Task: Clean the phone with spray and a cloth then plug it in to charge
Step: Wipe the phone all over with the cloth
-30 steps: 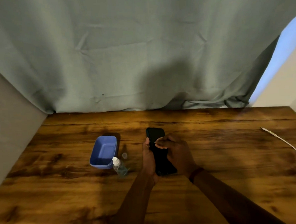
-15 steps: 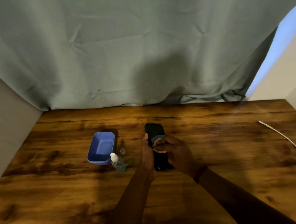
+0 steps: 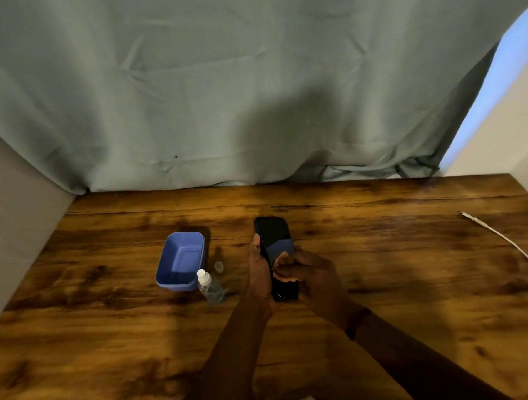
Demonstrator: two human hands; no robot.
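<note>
A black phone is held upright over the middle of the wooden table, gripped along its left edge by my left hand. My right hand presses a small blue cloth against the phone's screen, fingers closed on the cloth. The phone's lower half is mostly hidden by my right hand. A small clear spray bottle with a white nozzle stands to the left, its clear cap lying just behind it. A white charging cable lies at the table's right edge.
A blue plastic tub sits left of the spray bottle. A grey-green curtain hangs behind the table's far edge. Walls close in on the left and right sides.
My right hand has slid down the phone's screen with the cloth, exposing more of the blue cloth. The left hand keeps its grip. The camera tilted slightly.
</note>
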